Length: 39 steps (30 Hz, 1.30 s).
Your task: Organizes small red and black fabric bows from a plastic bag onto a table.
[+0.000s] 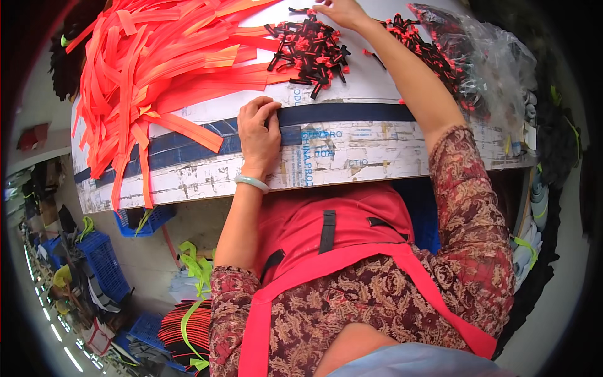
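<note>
Left hand (pixel 259 135) and right hand (pixel 342 11) are well apart. The left is loosely curled, knuckles raised and thumb drawn in near the index finger, resting over a long, flat, dark blue strip (pixel 348 112) across the white, scuffed tabletop (pixel 374 78); whether its fingers pinch anything cannot be told. The right reaches to the far side, partly cut off by the upper edge, its fingers bent beside a short, narrow black piece (pixel 298 10); whether they grip it is unclear. Just nearer the person lies a loose heap of small black-and-coral fabric pieces (pixel 309 55). Long, flat, bright orange-coral fabric strips (pixel 129 81) spread left of the heap, and a crumpled, clear plastic bag (pixel 499 60) sits at the right beyond the right forearm.
</note>
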### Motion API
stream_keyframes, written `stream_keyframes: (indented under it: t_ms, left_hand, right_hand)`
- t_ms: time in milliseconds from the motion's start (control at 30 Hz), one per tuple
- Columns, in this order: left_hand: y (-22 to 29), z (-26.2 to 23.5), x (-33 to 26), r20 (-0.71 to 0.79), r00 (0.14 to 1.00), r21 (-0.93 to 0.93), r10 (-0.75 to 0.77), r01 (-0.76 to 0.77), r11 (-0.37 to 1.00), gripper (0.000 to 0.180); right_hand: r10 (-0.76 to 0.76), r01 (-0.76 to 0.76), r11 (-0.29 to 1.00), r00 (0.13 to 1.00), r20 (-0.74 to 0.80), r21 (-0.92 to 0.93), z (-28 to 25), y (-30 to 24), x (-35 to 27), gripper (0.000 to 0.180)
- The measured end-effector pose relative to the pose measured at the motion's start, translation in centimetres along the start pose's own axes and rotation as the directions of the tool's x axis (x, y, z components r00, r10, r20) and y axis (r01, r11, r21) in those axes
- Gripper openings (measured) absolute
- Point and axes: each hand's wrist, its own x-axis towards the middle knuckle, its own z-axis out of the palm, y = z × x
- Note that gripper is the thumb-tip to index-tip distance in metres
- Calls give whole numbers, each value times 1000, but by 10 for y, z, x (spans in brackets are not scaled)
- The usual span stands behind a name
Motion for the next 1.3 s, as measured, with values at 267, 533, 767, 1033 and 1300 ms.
stream_keyframes:
  t_ms: [267,533,767,1033,1300]
  left_hand:
    - [-6,-8,-6,-16,1000,21,-16,16,1000,11]
    - [-1,1,0,-10,1000,-1,11,-11,1000,11]
    - [-4,-4,-3,-14,1000,20,17,-17,1000,11]
    - [3,3,1,-10,999,1,36,-36,999,12]
    - [-1,-3,-2,-15,1000,7,18,-18,1000,12]
  right_hand:
    - [216,-232,961,969,115,150,15,-23,12,15]
    - [196,-210,834,977,82,510,-14,69,-21,15]
    - [270,-169,853,953,141,-494,-54,55,-54,26]
    - [-345,330,925,937,49,188,0,41,-50,34]
    - [-67,80,996,963,262,-40,-23,35,-39,23]
